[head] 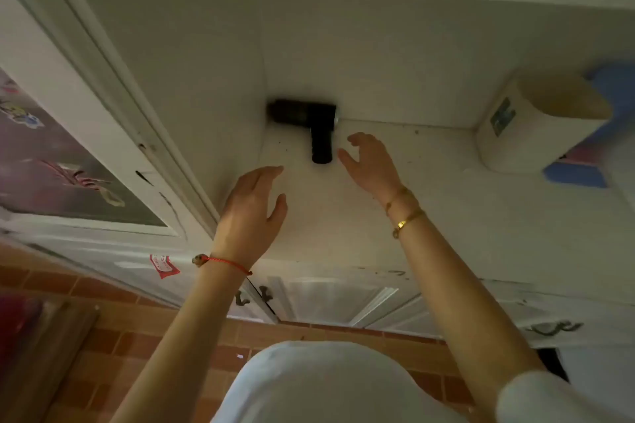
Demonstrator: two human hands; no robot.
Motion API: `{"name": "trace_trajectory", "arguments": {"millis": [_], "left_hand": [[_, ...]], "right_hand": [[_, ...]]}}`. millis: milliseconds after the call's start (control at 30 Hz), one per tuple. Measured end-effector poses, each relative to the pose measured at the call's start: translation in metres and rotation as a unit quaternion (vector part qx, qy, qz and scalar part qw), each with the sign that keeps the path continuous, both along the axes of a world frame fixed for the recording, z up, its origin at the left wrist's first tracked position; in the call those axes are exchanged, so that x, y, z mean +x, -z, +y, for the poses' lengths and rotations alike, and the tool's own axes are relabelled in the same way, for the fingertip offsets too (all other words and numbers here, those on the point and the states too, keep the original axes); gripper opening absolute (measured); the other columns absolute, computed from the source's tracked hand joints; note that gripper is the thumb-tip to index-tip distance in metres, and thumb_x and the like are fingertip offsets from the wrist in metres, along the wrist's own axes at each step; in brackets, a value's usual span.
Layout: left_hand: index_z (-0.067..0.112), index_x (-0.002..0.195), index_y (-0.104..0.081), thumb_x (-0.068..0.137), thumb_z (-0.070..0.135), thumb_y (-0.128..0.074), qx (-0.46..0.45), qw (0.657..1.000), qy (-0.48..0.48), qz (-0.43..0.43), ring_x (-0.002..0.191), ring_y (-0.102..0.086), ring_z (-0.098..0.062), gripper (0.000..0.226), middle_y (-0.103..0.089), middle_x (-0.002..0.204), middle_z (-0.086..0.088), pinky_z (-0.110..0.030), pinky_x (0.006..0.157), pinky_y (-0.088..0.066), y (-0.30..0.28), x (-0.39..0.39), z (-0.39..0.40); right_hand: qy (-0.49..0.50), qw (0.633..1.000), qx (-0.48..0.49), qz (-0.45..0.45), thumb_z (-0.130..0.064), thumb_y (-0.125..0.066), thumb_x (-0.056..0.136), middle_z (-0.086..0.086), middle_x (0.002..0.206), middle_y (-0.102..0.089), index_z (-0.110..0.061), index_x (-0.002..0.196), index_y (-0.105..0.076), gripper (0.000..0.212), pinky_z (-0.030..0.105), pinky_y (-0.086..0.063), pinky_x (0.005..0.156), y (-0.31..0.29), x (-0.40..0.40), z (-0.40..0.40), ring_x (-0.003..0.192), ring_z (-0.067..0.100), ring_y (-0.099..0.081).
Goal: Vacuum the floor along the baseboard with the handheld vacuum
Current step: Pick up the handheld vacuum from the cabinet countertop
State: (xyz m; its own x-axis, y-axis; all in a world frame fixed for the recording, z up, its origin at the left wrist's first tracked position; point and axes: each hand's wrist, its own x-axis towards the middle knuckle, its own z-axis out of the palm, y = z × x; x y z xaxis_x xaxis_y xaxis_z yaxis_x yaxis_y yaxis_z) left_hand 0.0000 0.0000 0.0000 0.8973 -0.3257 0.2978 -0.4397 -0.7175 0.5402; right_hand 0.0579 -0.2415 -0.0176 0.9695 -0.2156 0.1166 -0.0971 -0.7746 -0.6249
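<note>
Black handheld vacuum (302, 120) is seen lying on the white tabletop (429, 216), in the back corner, body against the rear wall (378, 55) and handle pointed toward the camera. Nothing is held by either hand. Left hand (252, 213) is raised over the tabletop short of the handle, fingers (271, 172) loose and slightly spread, released; a red string bracelet (223, 263) is worn on that wrist. Right hand (369, 163) is placed just beside the handle on its right, fingers gently curved, also released and not touching the vacuum; gold bracelets (405, 213) are worn on that wrist. A cream bin (529, 127) is set at the right end of the tabletop by the wall, with a blue item (580, 175) partly behind it. A white glazed cabinet door (79, 148) with stickers is seen at left. White lower doors with dark metal handles (264, 295) are seen below the tabletop edge. Red-brown tiled floor (137, 336) is visible beneath.
</note>
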Motion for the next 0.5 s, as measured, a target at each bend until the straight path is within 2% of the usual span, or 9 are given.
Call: {"name": "trace_trajectory", "arguments": {"millis": [100,167,333,500], "left_hand": [[0.008,0.139,-0.053,0.094,0.012,-0.059,-0.003,1.0,-0.007,0.014,0.128,-0.051,-0.028,0.045,-0.057,0.135,-0.012,-0.033,0.107,-0.039,0.004,0.01,-0.002],[0.008,0.139,-0.052,0.095,0.012,-0.058,0.005,1.0,-0.004,0.027,0.129,-0.05,-0.027,0.045,-0.056,0.137,-0.012,-0.034,0.108,-0.039,0.006,0.015,-0.005],[0.011,0.14,-0.052,0.095,0.015,-0.058,0.012,0.999,-0.024,0.03,0.126,-0.052,-0.026,0.046,-0.057,0.137,-0.01,-0.026,0.104,-0.035,0.008,0.028,-0.006],[0.009,0.139,-0.053,0.094,0.016,-0.057,0.011,0.999,-0.016,0.027,0.126,-0.052,-0.029,0.046,-0.058,0.137,-0.012,-0.034,0.108,-0.039,0.009,0.036,-0.009]], "right_hand": [[0.001,0.999,0.004,0.053,-0.042,-0.054,0.095,0.016,0.129,-0.054,-0.004,0.132,-0.05,0.053,0.037,-0.041,0.1,0.001,0.026,0.01,0.121,0.03,-0.05],[0.011,0.997,-0.002,0.077,-0.046,-0.052,0.095,0.016,0.127,-0.054,-0.002,0.128,-0.05,0.056,0.035,-0.041,0.097,0.005,0.041,0.018,0.118,0.03,-0.051],[0.041,0.995,0.029,0.089,-0.055,-0.055,0.09,0.018,0.11,-0.06,-0.006,0.103,-0.057,0.051,0.03,-0.04,0.069,0.018,0.065,0.031,0.098,0.03,-0.06],[0.076,0.992,0.062,0.078,-0.052,-0.059,0.089,0.014,0.115,-0.058,-0.002,0.115,-0.054,0.056,0.027,-0.039,0.073,0.02,0.069,0.039,0.104,0.027,-0.058]]}}
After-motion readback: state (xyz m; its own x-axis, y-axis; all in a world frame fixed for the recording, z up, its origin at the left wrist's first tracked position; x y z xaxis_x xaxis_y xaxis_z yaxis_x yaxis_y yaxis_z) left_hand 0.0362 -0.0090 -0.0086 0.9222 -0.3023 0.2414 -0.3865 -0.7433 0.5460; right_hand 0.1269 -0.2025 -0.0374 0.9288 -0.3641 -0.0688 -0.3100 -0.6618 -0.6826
